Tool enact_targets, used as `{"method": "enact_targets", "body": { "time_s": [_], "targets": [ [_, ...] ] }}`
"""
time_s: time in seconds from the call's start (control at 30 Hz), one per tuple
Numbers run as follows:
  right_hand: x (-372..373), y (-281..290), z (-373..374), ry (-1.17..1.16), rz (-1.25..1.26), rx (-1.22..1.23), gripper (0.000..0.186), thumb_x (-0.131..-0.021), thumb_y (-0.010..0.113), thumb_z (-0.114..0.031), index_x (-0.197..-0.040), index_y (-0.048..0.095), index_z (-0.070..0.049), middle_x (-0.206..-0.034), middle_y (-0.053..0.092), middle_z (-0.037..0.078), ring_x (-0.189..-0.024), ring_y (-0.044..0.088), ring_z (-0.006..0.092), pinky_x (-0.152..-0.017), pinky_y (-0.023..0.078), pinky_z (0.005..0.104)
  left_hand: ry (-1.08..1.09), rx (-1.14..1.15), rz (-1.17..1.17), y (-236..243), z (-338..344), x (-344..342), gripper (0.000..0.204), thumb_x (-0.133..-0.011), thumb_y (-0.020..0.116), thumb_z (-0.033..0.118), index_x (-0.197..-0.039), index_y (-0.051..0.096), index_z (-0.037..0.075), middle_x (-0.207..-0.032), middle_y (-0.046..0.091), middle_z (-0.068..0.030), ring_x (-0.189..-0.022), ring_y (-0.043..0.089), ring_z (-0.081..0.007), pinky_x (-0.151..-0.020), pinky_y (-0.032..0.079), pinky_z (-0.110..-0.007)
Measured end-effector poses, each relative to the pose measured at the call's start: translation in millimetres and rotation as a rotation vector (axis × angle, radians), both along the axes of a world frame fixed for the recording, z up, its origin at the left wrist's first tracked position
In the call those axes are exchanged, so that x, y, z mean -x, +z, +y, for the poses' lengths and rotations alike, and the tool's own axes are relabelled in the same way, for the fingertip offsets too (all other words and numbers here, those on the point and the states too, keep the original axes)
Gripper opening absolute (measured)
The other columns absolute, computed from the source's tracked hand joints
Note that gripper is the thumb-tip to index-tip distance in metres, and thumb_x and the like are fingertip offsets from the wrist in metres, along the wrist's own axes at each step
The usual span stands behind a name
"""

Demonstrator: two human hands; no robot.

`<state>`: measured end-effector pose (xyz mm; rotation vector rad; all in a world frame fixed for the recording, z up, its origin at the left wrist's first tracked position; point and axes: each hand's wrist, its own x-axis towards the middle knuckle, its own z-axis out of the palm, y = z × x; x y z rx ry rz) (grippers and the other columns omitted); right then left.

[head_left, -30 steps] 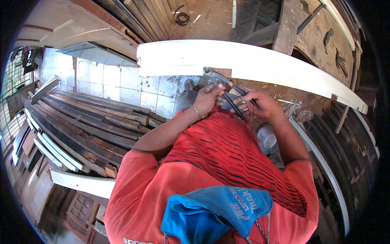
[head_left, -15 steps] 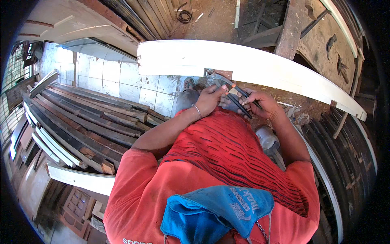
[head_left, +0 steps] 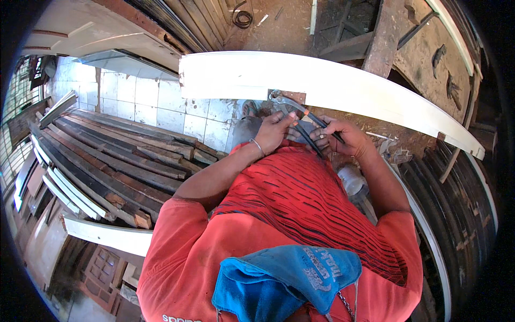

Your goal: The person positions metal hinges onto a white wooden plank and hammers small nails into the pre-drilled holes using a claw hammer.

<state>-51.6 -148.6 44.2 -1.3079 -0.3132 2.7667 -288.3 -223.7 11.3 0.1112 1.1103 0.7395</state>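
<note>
A white painted board [head_left: 322,80] lies across the view, with a small brown metal plate [head_left: 299,97] at its near edge. The jaws of a long pair of pliers [head_left: 288,102], with black handles and an orange band, are at that plate. My left hand [head_left: 273,132], with a bracelet at the wrist, is closed on one handle. My right hand [head_left: 343,137] grips the other handle, thumb on top. The exact thing in the jaws is too small to make out. A silvery cylindrical container [head_left: 352,181] lies below my right hand.
Long timber planks [head_left: 112,161] are stacked at the left beside a white tiled surface [head_left: 123,91]. Dark boards [head_left: 450,209] stand at the right. Behind the white board are a coiled band [head_left: 241,19], a wooden post [head_left: 385,37] and scraps on the floor. Wooden panels [head_left: 99,273] lean at lower left.
Both hands and the pliers have shifted slightly, first a little to the right, then back. Both hands stay closed on the handles and the jaws remain at the plate.
</note>
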Motion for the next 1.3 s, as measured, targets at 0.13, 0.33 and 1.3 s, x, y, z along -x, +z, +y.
{"method": "enact_targets", "body": {
  "time_s": [0.13, 0.33, 1.3],
  "targets": [
    [0.5, -10.8, -3.6, -0.046, 0.02, -0.055, 0.048, -0.083, 0.06, -0.014, -0.129, 0.052, -0.003, -0.1, 0.065, 0.01, -0.086, 0.066, 0.0225, -0.087, 0.057, 0.0472, 0.012, 0.004, -0.047, -7.9, -0.6, -0.6, 0.033, -0.103, 0.06, 0.032, -0.113, 0.06, 0.0, -0.095, 0.064, -0.0068, -0.076, 0.069, -0.0188, -0.067, 0.058, -0.031],
    [13.4, 29.7, 12.9, 0.324, -0.298, -0.285, 0.037, -0.091, 0.07, -0.027, -0.12, 0.06, -0.006, -0.082, 0.062, 0.003, -0.066, 0.064, 0.0166, -0.065, 0.058, 0.0349, -0.031, -0.081, -0.054, -6.3, 3.5, -3.0, 0.041, -0.103, 0.057, 0.044, -0.112, 0.06, 0.004, -0.099, 0.07, -0.0093, -0.08, 0.07, -0.0179, -0.068, 0.055, -0.031],
    [140.5, 83.8, -34.5, -0.638, -0.153, -1.137, 0.073, -0.101, 0.058, -0.025, -0.157, 0.019, -0.001, -0.11, 0.058, 0.009, -0.095, 0.052, 0.0132, -0.086, 0.044, 0.0273, -0.993, -1.044, 0.244, 45.7, 144.2, 100.9, 0.042, -0.098, 0.065, 0.028, -0.133, 0.064, 0.005, -0.118, 0.072, -0.0098, -0.103, 0.065, -0.0161, -0.096, 0.05, -0.033]
  ]
}}
